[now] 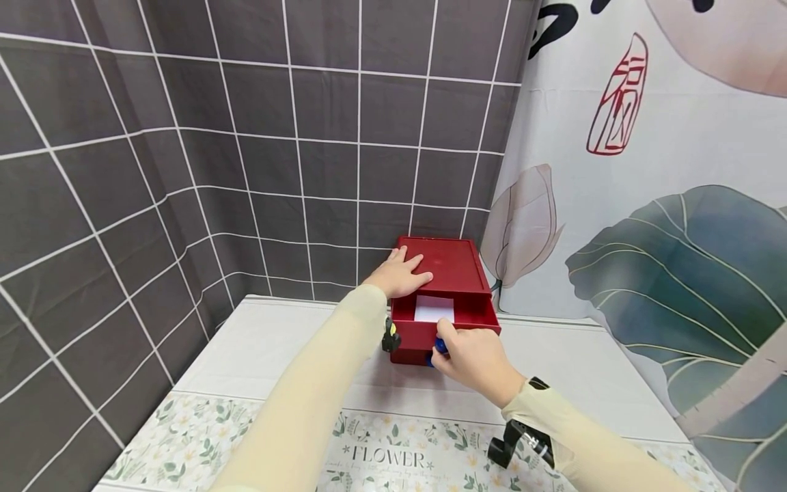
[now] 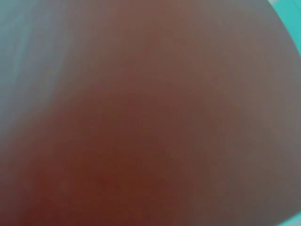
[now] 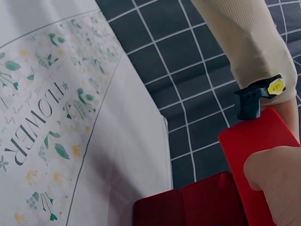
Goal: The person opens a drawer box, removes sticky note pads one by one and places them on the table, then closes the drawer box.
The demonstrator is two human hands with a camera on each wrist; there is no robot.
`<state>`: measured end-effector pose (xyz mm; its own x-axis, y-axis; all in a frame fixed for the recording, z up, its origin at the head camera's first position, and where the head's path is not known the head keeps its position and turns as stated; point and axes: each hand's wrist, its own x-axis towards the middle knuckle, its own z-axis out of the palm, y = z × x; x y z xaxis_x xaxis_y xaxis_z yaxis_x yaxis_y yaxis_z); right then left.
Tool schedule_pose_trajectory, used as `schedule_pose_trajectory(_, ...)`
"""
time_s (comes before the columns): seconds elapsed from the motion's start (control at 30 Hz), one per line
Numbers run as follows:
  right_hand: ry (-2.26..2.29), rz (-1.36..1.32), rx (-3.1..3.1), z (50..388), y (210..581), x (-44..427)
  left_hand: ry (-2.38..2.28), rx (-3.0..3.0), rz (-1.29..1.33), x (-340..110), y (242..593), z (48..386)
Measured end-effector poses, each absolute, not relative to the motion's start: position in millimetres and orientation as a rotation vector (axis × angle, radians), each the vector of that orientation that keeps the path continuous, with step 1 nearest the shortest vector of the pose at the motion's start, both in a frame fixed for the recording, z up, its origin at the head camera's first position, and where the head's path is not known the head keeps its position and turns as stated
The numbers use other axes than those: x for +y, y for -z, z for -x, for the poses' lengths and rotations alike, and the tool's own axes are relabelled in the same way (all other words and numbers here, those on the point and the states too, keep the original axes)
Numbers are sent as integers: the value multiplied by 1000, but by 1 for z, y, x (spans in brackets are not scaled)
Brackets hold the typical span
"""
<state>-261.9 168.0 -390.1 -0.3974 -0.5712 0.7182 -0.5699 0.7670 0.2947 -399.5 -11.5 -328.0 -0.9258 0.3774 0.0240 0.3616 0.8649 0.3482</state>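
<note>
A red drawer box (image 1: 439, 263) stands at the back of the table, its upper drawer (image 1: 415, 336) pulled out with a white item (image 1: 434, 309) inside. My left hand (image 1: 398, 275) rests on the box's top left side, fingers spread. At the drawer front, my right hand (image 1: 476, 359) grips a blue knob (image 1: 440, 345), thumb and curled fingers round it. A second blue knob shows just below, partly hidden. The right wrist view has my right hand (image 3: 277, 181) in front of the red drawer (image 3: 251, 136); the left wrist view is a blur.
Dark grey tiled cloth (image 1: 320, 171) hangs behind and at the left, and a white floral curtain (image 1: 553, 273) at the right. The white table cover (image 1: 246, 348) bears a leafy band with the word FLOWER (image 1: 389, 456).
</note>
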Motion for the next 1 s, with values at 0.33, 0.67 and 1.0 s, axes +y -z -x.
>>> schedule_pose_trajectory(0.33,-2,-855,-2109,262,390,168,-558,2985,-596,-13,328,400)
schedule_pose_trajectory(0.67,21,-910,-2226,255,379,172,-545,2989,-608,-14,333,403)
schedule_pose_trajectory(1.0,-25,-1086,-2077,253,359,183,-548,2984,-627,-14,327,399)
